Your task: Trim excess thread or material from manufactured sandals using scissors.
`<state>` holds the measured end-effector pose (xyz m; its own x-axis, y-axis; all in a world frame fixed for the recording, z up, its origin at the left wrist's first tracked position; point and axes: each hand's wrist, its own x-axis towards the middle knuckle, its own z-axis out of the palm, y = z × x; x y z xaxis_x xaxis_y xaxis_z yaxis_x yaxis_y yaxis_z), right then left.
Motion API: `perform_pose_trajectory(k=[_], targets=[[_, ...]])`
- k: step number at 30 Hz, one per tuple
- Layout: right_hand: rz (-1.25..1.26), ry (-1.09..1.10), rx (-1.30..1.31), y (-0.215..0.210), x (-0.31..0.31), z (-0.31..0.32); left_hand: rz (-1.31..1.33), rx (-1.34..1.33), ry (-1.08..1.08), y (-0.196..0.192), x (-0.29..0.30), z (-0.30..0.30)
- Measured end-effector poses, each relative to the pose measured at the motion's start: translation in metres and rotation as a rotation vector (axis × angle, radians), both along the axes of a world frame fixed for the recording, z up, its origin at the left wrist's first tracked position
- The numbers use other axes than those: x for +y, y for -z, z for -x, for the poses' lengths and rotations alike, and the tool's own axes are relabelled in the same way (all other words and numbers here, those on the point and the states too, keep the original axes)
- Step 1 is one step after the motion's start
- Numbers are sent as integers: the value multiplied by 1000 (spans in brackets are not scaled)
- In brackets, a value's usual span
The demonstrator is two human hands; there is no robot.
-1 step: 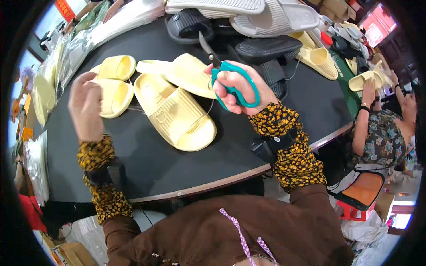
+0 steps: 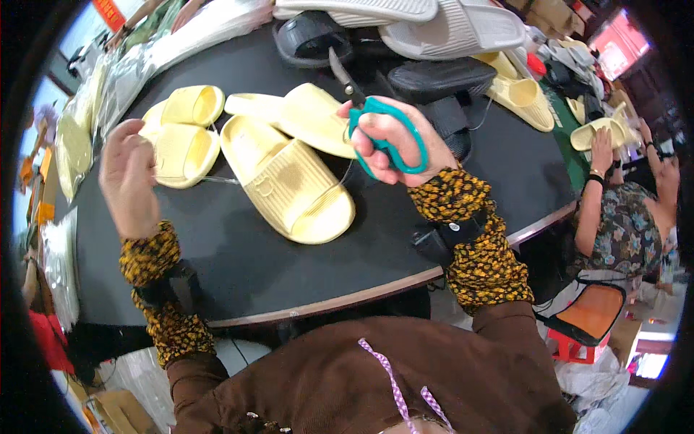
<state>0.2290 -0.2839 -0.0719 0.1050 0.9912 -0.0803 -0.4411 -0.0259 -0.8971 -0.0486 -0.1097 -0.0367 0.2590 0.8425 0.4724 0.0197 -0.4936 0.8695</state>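
My right hand (image 2: 397, 141) grips scissors (image 2: 390, 116) by their teal handles, fingers through the loops, dark blades pointing up and away. Below and left of it lies a large pale yellow slipper (image 2: 285, 181). A second yellow slipper (image 2: 314, 119) rests behind it, partly covered by my fingers. My left hand (image 2: 130, 181) hovers at the left beside a smaller yellow pair (image 2: 186, 148). Its fingers are bent but blurred, and whether they hold anything is unclear. A thin clear strand (image 2: 217, 179) runs between the small pair and the large slipper.
Black slippers (image 2: 441, 78) and white slippers (image 2: 452, 29) pile up at the back of the dark table (image 2: 253, 282). Clear plastic bags (image 2: 173, 50) lie at far left. At right, a person (image 2: 622, 217) handles a yellow slipper (image 2: 596, 134) near an orange chair (image 2: 589, 311).
My left hand has drifted slightly left, away from the small yellow pair. My right hand still grips the scissors, and the slippers hold their places on the table.
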Motion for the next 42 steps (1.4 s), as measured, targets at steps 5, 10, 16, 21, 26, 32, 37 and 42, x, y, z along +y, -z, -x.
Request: perform_pose_trajectory(k=[5, 10, 16, 21, 26, 32, 37, 42], targets=[[16, -12, -138, 3, 6, 12, -137, 60, -270, -26, -39, 91], [-11, 2, -163, 4, 2, 11, -136, 123, -551, 11, -48, 187], [-21, -33, -135, 11, 6, 17, -106, 141, -1196, 117, -63, 361], [-18, 6, -185, 7, 0, 22, 285, 435, -1360, 233, -98, 413], [-23, 39, -200, 8, -3, 15, 614, 933, -1000, 321, -106, 420], [-27, 87, -163, -8, 5, 20, 532, 1098, -929, 274, -126, 497], [31, 200, -317, -12, -3, 4, -152, 806, -1045, 147, -58, 364], [-7, 222, -266, -5, 5, 2, -187, 489, -545, 34, -59, 170]])
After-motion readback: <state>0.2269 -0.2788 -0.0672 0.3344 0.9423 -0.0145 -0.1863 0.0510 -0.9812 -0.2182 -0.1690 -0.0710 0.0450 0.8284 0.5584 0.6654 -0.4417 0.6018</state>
